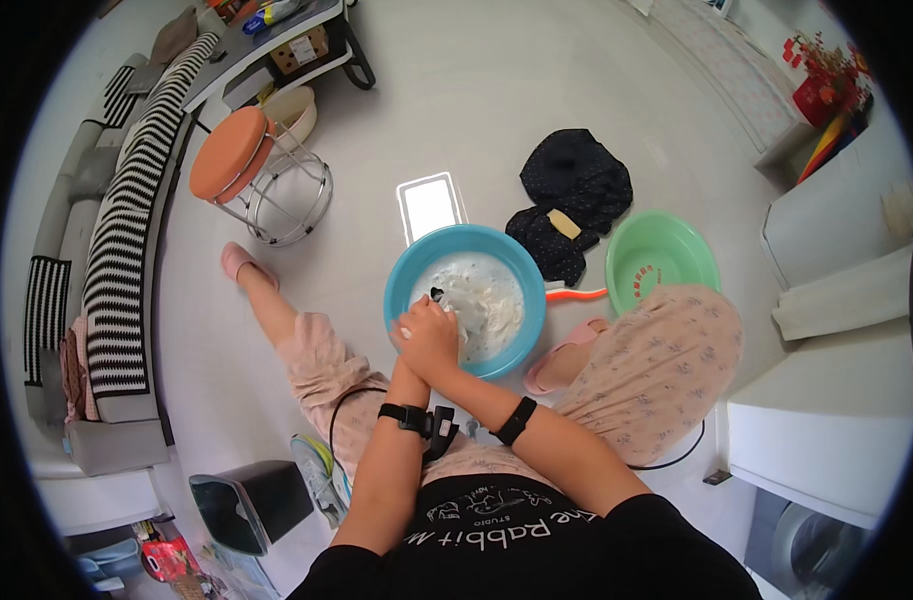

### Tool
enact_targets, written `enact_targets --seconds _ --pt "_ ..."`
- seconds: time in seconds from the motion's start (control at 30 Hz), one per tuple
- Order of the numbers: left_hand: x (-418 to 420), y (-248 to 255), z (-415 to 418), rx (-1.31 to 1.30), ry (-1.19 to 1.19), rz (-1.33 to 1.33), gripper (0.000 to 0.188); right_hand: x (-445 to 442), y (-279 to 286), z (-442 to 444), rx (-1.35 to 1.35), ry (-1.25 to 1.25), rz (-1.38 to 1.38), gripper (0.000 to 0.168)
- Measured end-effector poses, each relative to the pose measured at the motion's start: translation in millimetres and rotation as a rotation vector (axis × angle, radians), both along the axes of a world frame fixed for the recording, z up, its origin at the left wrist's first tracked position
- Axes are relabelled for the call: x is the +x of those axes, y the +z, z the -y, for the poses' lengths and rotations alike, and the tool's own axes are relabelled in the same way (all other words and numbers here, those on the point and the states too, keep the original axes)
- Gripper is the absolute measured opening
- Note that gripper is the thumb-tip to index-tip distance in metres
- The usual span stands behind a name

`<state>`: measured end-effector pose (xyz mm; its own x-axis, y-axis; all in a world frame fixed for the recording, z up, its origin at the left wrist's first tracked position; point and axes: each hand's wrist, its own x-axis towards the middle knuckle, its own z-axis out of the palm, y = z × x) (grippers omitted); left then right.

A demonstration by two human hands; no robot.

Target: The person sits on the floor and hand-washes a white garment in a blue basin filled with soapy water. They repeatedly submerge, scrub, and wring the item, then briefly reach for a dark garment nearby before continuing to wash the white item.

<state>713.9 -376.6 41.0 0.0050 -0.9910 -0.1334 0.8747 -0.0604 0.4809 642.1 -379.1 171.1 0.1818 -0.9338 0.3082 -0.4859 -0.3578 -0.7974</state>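
A blue plastic basin (394, 274) of milky, foamy water stands on the floor between my legs. Over its near left side my two hands are pressed together. My right hand (435, 341) lies across my left hand (402, 343), covering much of it. Both are closed on a wet whitish cloth (467, 311), part of which trails in the suds. A small black patch (436, 293) shows at the cloth's upper end. How the fingers of my left hand wrap the cloth is hidden.
Right of the basin lie a dark dotted garment (576, 176), a yellow soap bar (563, 223) on it, and an orange-and-white brush (576, 294). A green basin (662, 247) stands by my right knee. An orange stool (231, 154) is at left; a dark bin (269, 502) is behind.
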Motion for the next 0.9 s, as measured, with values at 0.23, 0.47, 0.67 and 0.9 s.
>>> enact_targets --seconds 0.23,0.47,0.67,0.9 --pt "-31.9 72.1 26.5 0.536 0.067 0.098 0.028 -47.6 -84.1 64.0 0.549 -0.337 0.092 0.028" --pt "-16.4 63.7 25.5 0.388 0.261 0.053 0.025 -55.6 -49.3 60.8 1.655 0.145 0.871 0.044" --pt "-4.8 25.1 16.3 -0.021 -0.197 -0.238 0.020 -14.6 -15.7 19.4 0.433 0.034 0.159 0.019" --pt "-33.4 71.5 22.2 0.378 -0.070 0.041 0.023 -33.1 -43.0 60.8 0.219 -0.251 0.182 0.006"
